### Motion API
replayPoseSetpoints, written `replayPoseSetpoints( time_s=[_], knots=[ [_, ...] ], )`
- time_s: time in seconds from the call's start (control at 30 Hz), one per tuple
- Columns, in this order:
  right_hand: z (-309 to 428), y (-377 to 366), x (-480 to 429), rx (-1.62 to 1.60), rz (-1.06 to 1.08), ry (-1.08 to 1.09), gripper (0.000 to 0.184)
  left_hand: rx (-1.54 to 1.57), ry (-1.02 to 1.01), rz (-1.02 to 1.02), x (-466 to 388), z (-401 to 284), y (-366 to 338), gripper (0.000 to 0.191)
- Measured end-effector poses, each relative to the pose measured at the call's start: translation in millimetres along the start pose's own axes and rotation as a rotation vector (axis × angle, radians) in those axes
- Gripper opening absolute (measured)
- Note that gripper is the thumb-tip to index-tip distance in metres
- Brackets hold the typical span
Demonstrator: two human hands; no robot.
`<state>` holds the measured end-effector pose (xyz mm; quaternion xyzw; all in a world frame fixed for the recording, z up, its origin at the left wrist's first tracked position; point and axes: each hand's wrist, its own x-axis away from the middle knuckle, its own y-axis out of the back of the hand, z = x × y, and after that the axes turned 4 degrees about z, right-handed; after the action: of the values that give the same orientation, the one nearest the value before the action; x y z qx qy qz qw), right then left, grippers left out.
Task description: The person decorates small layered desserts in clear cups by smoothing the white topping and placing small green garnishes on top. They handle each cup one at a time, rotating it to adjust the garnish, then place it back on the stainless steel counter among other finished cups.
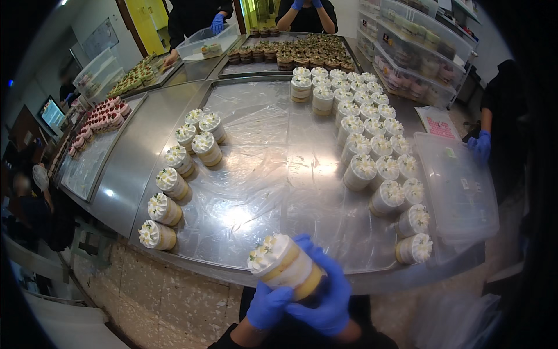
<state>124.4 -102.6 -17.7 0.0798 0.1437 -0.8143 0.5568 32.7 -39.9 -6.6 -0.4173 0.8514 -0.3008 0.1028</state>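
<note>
Just off the front edge of the metal table, a layered cream dessert cup is tilted, its piped white top facing left. My right hand, in a blue glove, wraps its right side and base. Against its lower left side rests my left hand, also gloved, with fingers closed around the cup. Yellow and pale layers show through the clear wall. Beyond lies a film-lined tray. Similar dessert cups stand in a line along its left side, and several rows of cups fill its right side.
A tray of brown desserts is at the back. Pink desserts and green desserts are at left. Clear plastic lids lie at right, below stacked plastic boxes. Co-workers stand behind the table and at right, one gloved hand near the lids.
</note>
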Motion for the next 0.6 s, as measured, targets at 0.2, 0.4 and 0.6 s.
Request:
replayPoseSetpoints(
  time_s=[0.2, 0.4, 0.6],
  knots=[
    [3, -4, 6, -0.168, -0.002, -0.095, 0.076, 0.009, -0.044, 0.076, -3, 2, 0, 0.101],
    [-7, 0, 12, 0.228, -0.104, 0.2, 0.07, -0.005, 0.01, 0.093, -1, 4, 1, 0.107],
    [-14, -1, 12, 0.229, -0.149, 0.303, 0.064, -0.027, 0.005, 0.153, 2, 2, 1, 0.104]
  ],
)
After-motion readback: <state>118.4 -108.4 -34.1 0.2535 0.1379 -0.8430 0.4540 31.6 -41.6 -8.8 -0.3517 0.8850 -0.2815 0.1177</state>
